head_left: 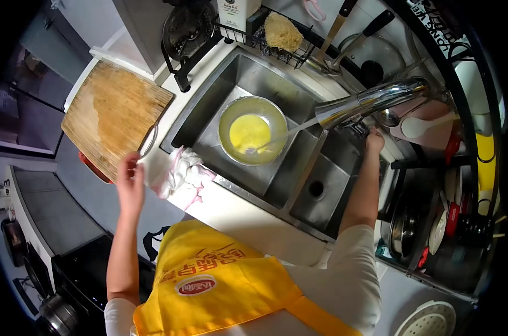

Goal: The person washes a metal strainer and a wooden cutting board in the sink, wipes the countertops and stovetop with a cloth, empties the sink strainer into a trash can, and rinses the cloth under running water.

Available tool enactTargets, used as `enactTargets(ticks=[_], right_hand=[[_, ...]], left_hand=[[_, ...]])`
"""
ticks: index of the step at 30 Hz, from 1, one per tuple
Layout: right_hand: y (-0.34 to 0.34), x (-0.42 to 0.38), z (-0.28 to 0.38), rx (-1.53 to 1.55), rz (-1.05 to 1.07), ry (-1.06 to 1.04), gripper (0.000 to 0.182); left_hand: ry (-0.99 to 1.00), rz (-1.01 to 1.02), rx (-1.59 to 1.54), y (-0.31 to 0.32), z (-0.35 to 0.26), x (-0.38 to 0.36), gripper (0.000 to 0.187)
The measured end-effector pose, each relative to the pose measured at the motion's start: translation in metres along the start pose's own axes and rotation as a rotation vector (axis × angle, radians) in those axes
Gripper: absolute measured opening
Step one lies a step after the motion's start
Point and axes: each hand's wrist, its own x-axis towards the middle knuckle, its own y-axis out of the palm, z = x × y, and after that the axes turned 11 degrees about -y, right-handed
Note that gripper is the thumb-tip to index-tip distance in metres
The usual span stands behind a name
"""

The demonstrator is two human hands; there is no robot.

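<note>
My right hand [375, 140] reaches behind the chrome faucet [371, 103], its fingers closed at the faucet handle [357, 129] and partly hidden. A stream of water runs from the spout into a round metal bowl [227, 115] in the large sink basin [209, 140]. Yellow liquid [248, 133] covers the bowl's bottom. My left hand [130, 182] hovers by the near corner of a wooden cutting board [116, 112], fingers loosely bent and holding nothing I can see. Beside it, a crumpled white and pink cloth [184, 171] lies on the counter edge.
A smaller basin [321, 187] with a drain adjoins the large one. Behind the sink stand a black wire rack [237, 36] with a loofah-like scrubber [283, 32], a glass lid [377, 56] and utensils. A shelf of pans [405, 227] is at right, a stove [91, 263] at lower left.
</note>
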Motion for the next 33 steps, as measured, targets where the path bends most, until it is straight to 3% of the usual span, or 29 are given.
enactTargets(ticks=[2,3,4,5,6,7,9,12,14,18,20,24,26,33], right_hand=[[0.030,-0.046,0.026,0.110,-0.481,-0.110,0.032],[-0.017,-0.075,0.036,0.124,-0.494,-0.296,0.025],[0.017,-0.094,0.025,0.501,-0.334,-0.372,0.018],[0.035,-0.140,0.045,0.499,-0.045,-0.241,0.012],[0.105,-0.186,0.043,0.392,-0.039,-0.303,0.023],[0.083,-0.239,0.115,0.543,0.506,0.073,0.033],[0.133,-0.289,0.134,0.391,0.637,0.271,0.052],[0.195,-0.299,0.102,0.449,0.544,0.431,0.043],[0.208,-0.300,0.089,0.876,0.583,0.765,0.027],[0.204,-0.289,0.069,0.813,0.583,0.795,0.028],[0.187,-0.283,0.073,0.692,0.710,0.809,0.023],[0.152,-0.297,0.109,0.586,0.562,0.820,0.019],[0.138,-0.304,0.121,0.485,0.484,0.726,0.019],[0.124,-0.285,0.125,0.362,0.505,0.618,0.023]], left_hand=[[0.115,0.113,0.126,0.017,-0.019,0.007,0.021],[0.134,0.213,0.101,0.051,-0.011,-0.020,0.020],[0.157,0.271,0.134,0.057,-0.007,-0.013,0.020],[0.175,0.333,0.163,0.065,-0.003,-0.008,0.019],[0.177,0.363,0.223,0.062,-0.005,0.006,0.019],[0.159,0.407,0.253,0.071,-0.004,0.007,0.019],[0.169,0.433,0.324,0.075,0.004,0.011,0.018],[0.263,0.400,0.340,0.074,0.012,0.015,0.014],[0.269,0.410,0.280,0.074,0.017,0.015,0.014],[0.297,0.419,0.202,0.069,0.020,0.021,0.013],[0.296,0.433,0.180,0.068,0.023,0.022,0.012],[0.312,0.416,0.125,0.068,0.025,0.024,0.011],[0.314,0.413,0.106,0.067,0.026,0.023,0.011],[0.321,0.445,0.105,0.064,0.026,0.026,0.011]])
